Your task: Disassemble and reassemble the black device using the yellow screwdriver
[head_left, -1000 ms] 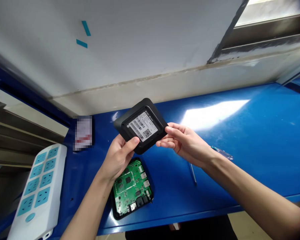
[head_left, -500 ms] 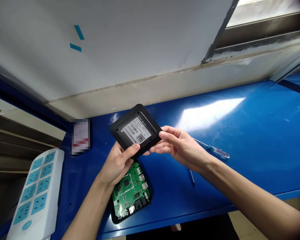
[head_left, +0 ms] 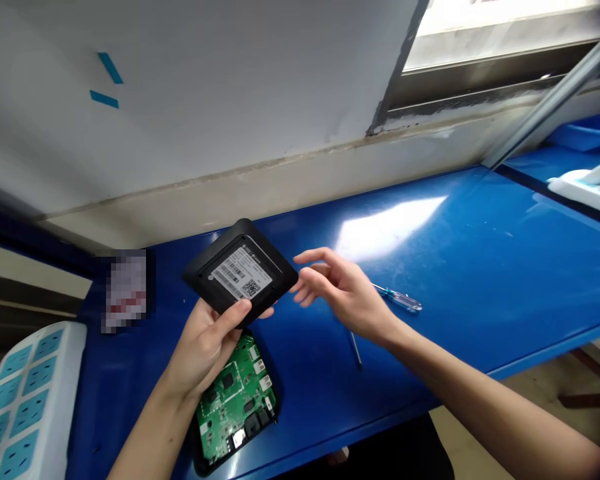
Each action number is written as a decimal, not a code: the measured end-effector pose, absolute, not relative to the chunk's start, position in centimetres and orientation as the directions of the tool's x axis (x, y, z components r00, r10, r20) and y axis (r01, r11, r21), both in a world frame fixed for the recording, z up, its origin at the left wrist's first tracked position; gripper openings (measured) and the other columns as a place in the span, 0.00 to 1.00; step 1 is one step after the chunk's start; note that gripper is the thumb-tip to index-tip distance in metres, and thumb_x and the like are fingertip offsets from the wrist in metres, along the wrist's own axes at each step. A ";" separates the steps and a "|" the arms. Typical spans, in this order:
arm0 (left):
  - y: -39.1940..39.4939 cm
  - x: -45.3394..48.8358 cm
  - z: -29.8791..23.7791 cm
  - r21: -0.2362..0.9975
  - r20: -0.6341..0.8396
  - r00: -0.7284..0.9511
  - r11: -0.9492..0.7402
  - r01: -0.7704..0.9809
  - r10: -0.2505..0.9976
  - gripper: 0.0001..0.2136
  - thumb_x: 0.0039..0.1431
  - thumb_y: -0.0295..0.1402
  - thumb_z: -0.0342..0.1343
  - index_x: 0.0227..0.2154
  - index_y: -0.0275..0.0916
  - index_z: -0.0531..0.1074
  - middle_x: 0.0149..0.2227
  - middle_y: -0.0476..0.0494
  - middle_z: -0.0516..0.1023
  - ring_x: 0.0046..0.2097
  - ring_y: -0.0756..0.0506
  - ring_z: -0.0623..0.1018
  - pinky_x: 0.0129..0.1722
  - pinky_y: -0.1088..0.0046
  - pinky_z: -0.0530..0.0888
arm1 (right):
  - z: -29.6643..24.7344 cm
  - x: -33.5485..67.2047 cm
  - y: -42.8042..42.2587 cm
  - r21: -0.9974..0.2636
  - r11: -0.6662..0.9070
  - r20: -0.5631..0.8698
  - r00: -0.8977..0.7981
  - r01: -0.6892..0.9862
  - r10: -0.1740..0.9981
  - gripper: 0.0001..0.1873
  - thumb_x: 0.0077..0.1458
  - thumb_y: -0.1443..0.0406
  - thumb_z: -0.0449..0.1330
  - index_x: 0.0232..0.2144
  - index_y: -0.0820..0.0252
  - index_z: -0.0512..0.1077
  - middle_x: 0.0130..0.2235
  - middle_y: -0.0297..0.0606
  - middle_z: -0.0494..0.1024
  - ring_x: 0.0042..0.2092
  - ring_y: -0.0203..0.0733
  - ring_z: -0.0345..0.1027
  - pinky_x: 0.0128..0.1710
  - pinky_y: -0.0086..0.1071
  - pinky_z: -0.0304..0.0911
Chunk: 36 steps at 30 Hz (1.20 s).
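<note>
My left hand (head_left: 210,340) grips a black plastic cover (head_left: 273,257) of a small electronic box, thumb on its face. A white label (head_left: 230,267) with barcodes and a QR code faces up at me. My right hand (head_left: 343,287) is just off the cover's right corner, its fingers apart and holding nothing. Below the left hand, a green circuit board (head_left: 230,407) sits in a black casing on the blue table, partly hidden by that hand. A screwdriver with a clear handle (head_left: 403,301) lies past the right hand, and a thin metal rod (head_left: 356,350) lies nearer me.
At left stands a white power strip (head_left: 73,387) with blue sockets. A blurred-out pale object (head_left: 126,287) lies behind it on the blue table (head_left: 320,400). A wall (head_left: 240,120) rises along the back. At far right are a blue tray (head_left: 587,133) and another white strip (head_left: 587,190).
My right hand has let go of the cover's corner and opened. The left hand still holds the cover. The whole view has swung to the right.
</note>
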<state>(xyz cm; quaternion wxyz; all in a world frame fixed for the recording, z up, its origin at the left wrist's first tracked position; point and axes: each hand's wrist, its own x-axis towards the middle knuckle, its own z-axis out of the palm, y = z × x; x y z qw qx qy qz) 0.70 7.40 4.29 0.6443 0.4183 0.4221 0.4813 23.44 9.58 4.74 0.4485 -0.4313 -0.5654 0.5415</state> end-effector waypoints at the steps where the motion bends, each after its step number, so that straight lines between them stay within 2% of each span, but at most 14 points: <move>1: 7.4 0.7 4.5 0.953 -0.144 0.165 0.182 -0.243 0.976 0.17 0.63 0.34 0.66 0.54 0.44 0.74 0.52 0.43 0.81 0.54 0.36 0.81 0.51 0.60 0.82 | 4.8 24.8 9.5 -0.968 0.151 0.124 -0.143 0.201 0.982 0.18 0.63 0.52 0.60 0.47 0.58 0.70 0.34 0.38 0.83 0.34 0.39 0.78 0.34 0.34 0.73; 3: 7.4 0.7 4.8 0.968 -0.124 0.125 0.148 -0.203 0.984 0.18 0.64 0.34 0.65 0.55 0.45 0.73 0.54 0.44 0.80 0.56 0.37 0.79 0.52 0.59 0.81 | 4.5 28.3 8.8 -0.815 0.213 0.239 -0.022 0.539 0.971 0.16 0.64 0.53 0.58 0.44 0.57 0.73 0.36 0.40 0.83 0.35 0.42 0.78 0.34 0.36 0.71; 5: 7.5 0.7 5.0 0.980 -0.105 0.096 0.120 -0.162 0.990 0.19 0.64 0.35 0.65 0.56 0.46 0.72 0.56 0.45 0.78 0.57 0.37 0.78 0.54 0.58 0.80 | 3.7 32.0 7.5 -0.638 0.171 0.268 0.009 0.751 0.963 0.17 0.65 0.51 0.57 0.42 0.57 0.75 0.37 0.41 0.82 0.36 0.45 0.76 0.34 0.39 0.70; 8: 7.7 0.8 4.7 0.996 -0.085 0.068 0.087 -0.029 0.994 0.18 0.65 0.38 0.64 0.56 0.46 0.73 0.56 0.44 0.78 0.55 0.37 0.80 0.55 0.55 0.79 | 1.7 36.3 5.0 -0.440 0.136 0.267 -0.015 0.888 0.964 0.22 0.65 0.48 0.55 0.44 0.58 0.76 0.40 0.46 0.80 0.42 0.53 0.75 0.38 0.46 0.71; 10: 7.8 0.8 4.3 0.985 -0.034 0.020 0.030 0.171 0.999 0.14 0.66 0.40 0.63 0.52 0.45 0.76 0.54 0.43 0.80 0.54 0.35 0.80 0.56 0.52 0.77 | 0.6 37.5 3.5 -0.335 0.151 0.321 -0.038 0.930 0.946 0.23 0.65 0.48 0.55 0.47 0.59 0.76 0.43 0.49 0.79 0.45 0.57 0.73 0.41 0.49 0.70; 13: 7.8 0.6 3.4 0.830 0.258 0.028 -0.237 0.504 0.966 0.12 0.68 0.37 0.60 0.52 0.49 0.78 0.54 0.44 0.80 0.56 0.35 0.78 0.59 0.50 0.73 | 0.4 36.6 2.5 -0.238 0.175 0.461 -0.047 0.955 0.886 0.19 0.66 0.52 0.55 0.46 0.60 0.75 0.42 0.50 0.77 0.44 0.56 0.70 0.41 0.48 0.69; 16: 7.8 0.3 2.8 0.543 0.573 0.265 -0.601 0.586 0.775 0.21 0.66 0.28 0.61 0.58 0.58 0.74 0.58 0.49 0.77 0.60 0.36 0.75 0.61 0.51 0.71 | 1.6 33.4 3.5 -0.316 0.231 0.403 -0.090 0.920 0.911 0.16 0.67 0.55 0.54 0.44 0.59 0.74 0.38 0.46 0.78 0.40 0.51 0.73 0.38 0.42 0.68; 19: 7.6 0.0 2.7 0.371 0.627 0.431 -0.736 0.567 0.649 0.27 0.65 0.22 0.61 0.61 0.58 0.70 0.61 0.47 0.76 0.63 0.34 0.73 0.61 0.50 0.72 | 2.3 29.9 5.8 -0.418 0.105 0.141 -0.049 0.903 0.989 0.25 0.64 0.50 0.57 0.54 0.63 0.69 0.41 0.48 0.78 0.37 0.52 0.75 0.34 0.42 0.68; 22: 7.2 -0.2 2.9 0.322 0.605 0.494 -0.760 0.565 0.624 0.28 0.64 0.21 0.62 0.62 0.55 0.70 0.60 0.45 0.77 0.64 0.31 0.71 0.60 0.46 0.73 | 2.0 27.9 8.2 -0.457 0.104 0.018 -0.108 0.883 0.994 0.20 0.60 0.61 0.60 0.51 0.66 0.70 0.40 0.52 0.79 0.36 0.54 0.76 0.32 0.42 0.66; 26: 7.0 -0.1 3.1 0.286 0.595 0.519 -0.765 0.577 0.614 0.29 0.63 0.22 0.63 0.63 0.54 0.69 0.59 0.45 0.78 0.62 0.32 0.74 0.58 0.47 0.76 | 2.8 28.6 10.6 -0.541 0.207 0.016 -0.236 0.815 0.972 0.04 0.58 0.65 0.59 0.36 0.59 0.72 0.33 0.43 0.79 0.33 0.47 0.75 0.31 0.37 0.66; 29: 7.2 0.4 3.2 0.222 0.592 0.559 -0.784 0.580 0.581 0.29 0.65 0.22 0.61 0.65 0.52 0.66 0.58 0.43 0.78 0.59 0.34 0.77 0.57 0.50 0.77 | 5.3 29.9 11.8 -0.671 0.205 0.045 -0.237 0.712 0.970 0.11 0.63 0.58 0.56 0.45 0.56 0.69 0.33 0.38 0.80 0.30 0.42 0.76 0.28 0.34 0.70; 31: 7.6 1.0 3.2 0.174 0.581 0.616 -0.821 0.544 0.532 0.29 0.66 0.22 0.59 0.66 0.50 0.64 0.56 0.41 0.80 0.58 0.35 0.79 0.57 0.51 0.77 | 7.2 29.7 12.3 -0.866 0.217 0.183 -0.119 0.450 0.976 0.16 0.63 0.55 0.59 0.50 0.54 0.65 0.33 0.36 0.80 0.32 0.43 0.78 0.30 0.36 0.74; 33: 7.9 1.6 3.2 0.153 0.563 0.663 -0.851 0.502 0.493 0.29 0.67 0.20 0.57 0.67 0.47 0.62 0.54 0.38 0.81 0.57 0.34 0.80 0.56 0.51 0.78 | 8.2 28.7 12.5 -0.928 0.282 0.287 -0.015 0.242 0.958 0.19 0.63 0.56 0.59 0.52 0.52 0.60 0.33 0.33 0.79 0.29 0.41 0.78 0.31 0.38 0.77; 36: 8.4 2.3 3.1 0.179 0.535 0.686 -0.860 0.479 0.493 0.28 0.68 0.19 0.54 0.68 0.45 0.62 0.53 0.36 0.82 0.56 0.32 0.80 0.55 0.49 0.78 | 7.7 26.7 12.5 -0.950 0.302 0.302 -0.008 0.078 0.953 0.20 0.64 0.56 0.59 0.54 0.48 0.57 0.34 0.30 0.78 0.26 0.38 0.77 0.29 0.37 0.77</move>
